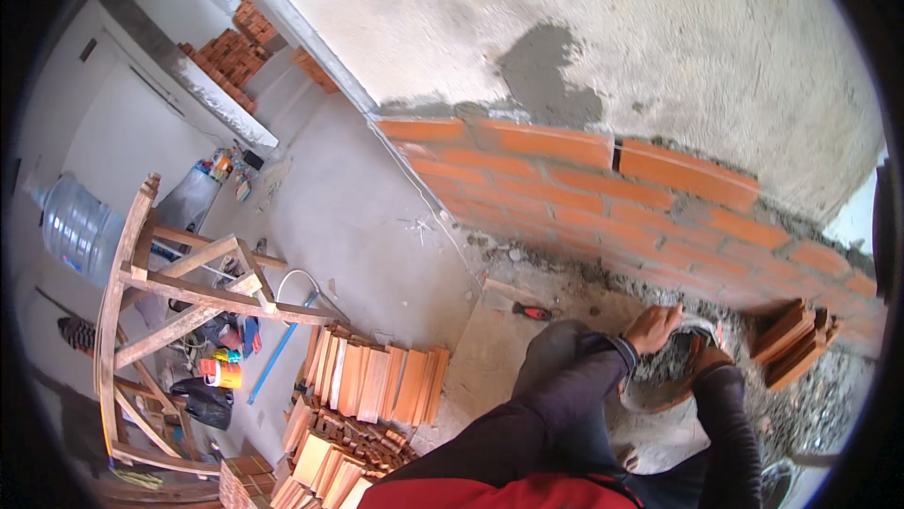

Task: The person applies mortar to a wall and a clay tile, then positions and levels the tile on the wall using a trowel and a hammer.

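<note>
A bucket of grey wet mortar [664,370] stands at the foot of a partly built red brick wall [603,189]. My left hand [653,328] is closed on the bucket's far rim. My right hand [709,359] is down at the bucket's right side, its fingers hidden, so what it holds cannot be made out. A red-and-black handled tool [532,310] lies on the floor to the left. Loose brick pieces [789,341] lean by the wall at the right. Grey mortar patches [551,76] mark the plastered wall above the bricks.
Stacked thin bricks [377,387] stand left of my legs. A wooden trestle [193,292], a water jug [80,231], a blue pipe [282,349], bags and an orange container [224,374] are at the left. A white cord runs along the wall. More bricks [226,66] are in the back.
</note>
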`<act>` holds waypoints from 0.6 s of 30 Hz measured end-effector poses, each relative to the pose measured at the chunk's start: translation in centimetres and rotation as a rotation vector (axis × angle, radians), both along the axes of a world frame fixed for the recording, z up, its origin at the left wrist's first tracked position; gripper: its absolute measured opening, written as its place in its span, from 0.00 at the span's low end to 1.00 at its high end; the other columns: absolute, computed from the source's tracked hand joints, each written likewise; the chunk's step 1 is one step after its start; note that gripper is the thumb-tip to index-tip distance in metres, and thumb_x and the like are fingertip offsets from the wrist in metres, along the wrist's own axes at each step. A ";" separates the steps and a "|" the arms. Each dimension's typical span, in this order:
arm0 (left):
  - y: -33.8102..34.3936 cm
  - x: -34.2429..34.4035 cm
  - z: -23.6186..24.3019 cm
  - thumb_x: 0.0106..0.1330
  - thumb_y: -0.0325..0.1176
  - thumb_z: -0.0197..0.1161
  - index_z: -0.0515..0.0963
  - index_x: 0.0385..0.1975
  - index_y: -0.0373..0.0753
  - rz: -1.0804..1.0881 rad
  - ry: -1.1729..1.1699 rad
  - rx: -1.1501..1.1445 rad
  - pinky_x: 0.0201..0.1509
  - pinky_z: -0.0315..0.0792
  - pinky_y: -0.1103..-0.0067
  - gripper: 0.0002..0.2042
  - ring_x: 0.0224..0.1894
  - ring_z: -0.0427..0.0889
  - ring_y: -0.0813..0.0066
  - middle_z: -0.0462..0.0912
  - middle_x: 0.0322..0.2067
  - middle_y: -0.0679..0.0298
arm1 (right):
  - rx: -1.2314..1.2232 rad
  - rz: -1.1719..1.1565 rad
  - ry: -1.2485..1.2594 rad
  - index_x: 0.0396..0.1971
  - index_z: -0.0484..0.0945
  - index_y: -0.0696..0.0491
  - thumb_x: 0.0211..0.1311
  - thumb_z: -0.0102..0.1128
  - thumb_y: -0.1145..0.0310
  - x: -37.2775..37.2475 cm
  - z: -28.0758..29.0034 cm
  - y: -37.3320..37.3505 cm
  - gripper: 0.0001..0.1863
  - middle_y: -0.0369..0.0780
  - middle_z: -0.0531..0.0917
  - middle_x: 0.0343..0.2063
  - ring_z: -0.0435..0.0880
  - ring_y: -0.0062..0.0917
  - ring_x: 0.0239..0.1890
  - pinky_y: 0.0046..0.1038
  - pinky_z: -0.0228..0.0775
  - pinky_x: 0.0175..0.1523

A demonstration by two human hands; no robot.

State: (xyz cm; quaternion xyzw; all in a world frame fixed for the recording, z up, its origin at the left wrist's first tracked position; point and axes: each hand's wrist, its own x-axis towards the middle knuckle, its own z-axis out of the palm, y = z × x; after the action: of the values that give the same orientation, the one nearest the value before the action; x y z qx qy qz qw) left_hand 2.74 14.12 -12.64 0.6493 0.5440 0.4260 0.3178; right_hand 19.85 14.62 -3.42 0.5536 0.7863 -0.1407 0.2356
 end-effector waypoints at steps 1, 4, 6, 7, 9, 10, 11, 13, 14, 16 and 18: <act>0.3 -0.1 0.0 0.75 0.41 0.38 0.74 0.27 0.30 0.013 0.039 0.045 0.38 0.70 0.59 0.23 0.33 0.78 0.43 0.79 0.25 0.43 | -0.005 0.044 -0.041 0.31 0.85 0.54 0.54 0.56 0.68 -1.2 0.2 -0.6 0.10 0.46 0.85 0.36 0.85 0.41 0.42 0.42 0.76 0.48; 0.8 -0.2 -0.1 0.74 0.41 0.38 0.74 0.28 0.31 0.026 0.015 0.072 0.38 0.71 0.60 0.22 0.33 0.79 0.45 0.79 0.25 0.45 | -0.028 0.167 -0.119 0.31 0.85 0.53 0.55 0.54 0.68 -3.1 -0.1 -3.5 0.11 0.46 0.85 0.37 0.84 0.42 0.43 0.42 0.76 0.49; 0.5 -0.2 -0.3 0.75 0.41 0.37 0.74 0.28 0.31 0.015 -0.015 -0.024 0.39 0.71 0.60 0.23 0.34 0.79 0.45 0.80 0.26 0.45 | -0.097 0.260 -0.135 0.33 0.85 0.53 0.55 0.55 0.66 -2.1 -1.8 -5.0 0.11 0.46 0.85 0.36 0.85 0.42 0.43 0.41 0.76 0.49; 0.8 -0.2 -0.3 0.75 0.42 0.37 0.74 0.28 0.31 0.032 -0.039 -0.022 0.40 0.70 0.60 0.23 0.34 0.79 0.45 0.79 0.26 0.45 | -0.128 0.294 -0.131 0.36 0.84 0.53 0.55 0.56 0.65 -0.6 -3.4 -4.9 0.12 0.46 0.85 0.35 0.85 0.42 0.42 0.41 0.77 0.49; 0.4 -0.1 -0.9 0.75 0.43 0.36 0.74 0.28 0.31 0.081 -0.100 -0.034 0.41 0.70 0.59 0.24 0.35 0.78 0.44 0.79 0.27 0.44 | -0.181 0.236 -0.038 0.38 0.83 0.55 0.55 0.56 0.65 2.1 -5.1 -4.8 0.14 0.47 0.84 0.35 0.84 0.42 0.43 0.40 0.76 0.50; 0.7 -0.4 -1.0 0.75 0.44 0.36 0.75 0.28 0.31 0.055 -0.058 -0.023 0.41 0.69 0.59 0.25 0.35 0.78 0.43 0.79 0.27 0.44 | -0.183 0.125 0.061 0.39 0.82 0.56 0.55 0.55 0.67 3.6 -4.3 -4.6 0.14 0.47 0.84 0.37 0.84 0.43 0.44 0.40 0.75 0.51; 1.1 -0.4 -0.9 0.75 0.44 0.36 0.74 0.28 0.31 0.038 -0.085 -0.030 0.41 0.69 0.59 0.24 0.35 0.78 0.43 0.79 0.27 0.43 | -0.192 0.015 0.154 0.39 0.81 0.58 0.55 0.54 0.69 5.1 -4.1 -4.4 0.14 0.48 0.85 0.38 0.83 0.44 0.46 0.39 0.73 0.53; 0.9 -0.1 -1.0 0.75 0.43 0.37 0.74 0.28 0.31 0.006 -0.128 -0.065 0.41 0.69 0.58 0.23 0.35 0.78 0.42 0.79 0.28 0.42 | -0.014 -0.085 0.260 0.41 0.78 0.58 0.55 0.56 0.69 7.8 -7.8 -3.5 0.15 0.49 0.84 0.35 0.83 0.45 0.44 0.41 0.75 0.50; 0.9 0.1 -1.8 0.74 0.41 0.38 0.74 0.29 0.32 0.030 -0.093 -0.027 0.40 0.69 0.57 0.21 0.35 0.78 0.41 0.79 0.28 0.42 | 0.064 -0.134 0.314 0.42 0.76 0.58 0.54 0.57 0.69 9.1 -10.2 -3.4 0.15 0.50 0.83 0.34 0.83 0.46 0.43 0.41 0.76 0.48; 0.4 0.3 -4.2 0.71 0.36 0.42 0.74 0.31 0.33 0.048 0.074 0.059 0.38 0.70 0.55 0.15 0.35 0.78 0.39 0.79 0.29 0.42 | 0.021 -0.038 0.257 0.43 0.77 0.58 0.54 0.57 0.69 5.6 -7.6 -1.4 0.16 0.51 0.82 0.38 0.82 0.45 0.46 0.40 0.74 0.51; 2.0 1.2 -3.3 0.62 0.29 0.49 0.74 0.32 0.34 -0.079 0.077 0.191 0.34 0.71 0.53 0.08 0.34 0.77 0.37 0.78 0.29 0.41 | -0.048 0.075 0.122 0.43 0.77 0.59 0.53 0.57 0.70 2.4 -3.2 -0.6 0.17 0.52 0.81 0.42 0.81 0.43 0.48 0.38 0.72 0.53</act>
State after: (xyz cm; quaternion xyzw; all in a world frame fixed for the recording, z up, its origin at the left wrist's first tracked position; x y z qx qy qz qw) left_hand 3.99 16.13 -15.97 0.7134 0.4867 0.4378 0.2500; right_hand 22.28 14.03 -6.64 0.5081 0.8158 -0.1842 0.2056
